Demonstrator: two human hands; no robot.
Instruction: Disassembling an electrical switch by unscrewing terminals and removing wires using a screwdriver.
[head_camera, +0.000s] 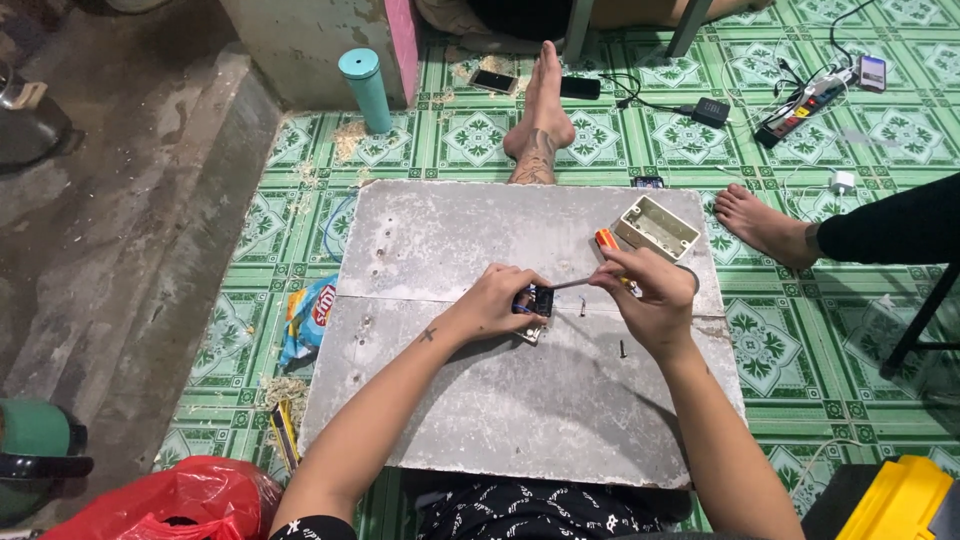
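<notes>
Screwdriver (606, 262), orange-handled, is gripped in the right hand (650, 295), tip at the small black switch module (535, 301) pinched by left hand (495, 300) fingers, centre frame on the grey board (500, 400). Advice: keep the blade square and the module pressed flat.

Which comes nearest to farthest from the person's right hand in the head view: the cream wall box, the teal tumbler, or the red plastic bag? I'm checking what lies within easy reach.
From the right hand:
1. Cream wall box, just beyond it on the grey board.
2. Teal tumbler, far upper left on the tiled floor.
3. Red plastic bag, bottom left corner.
</notes>
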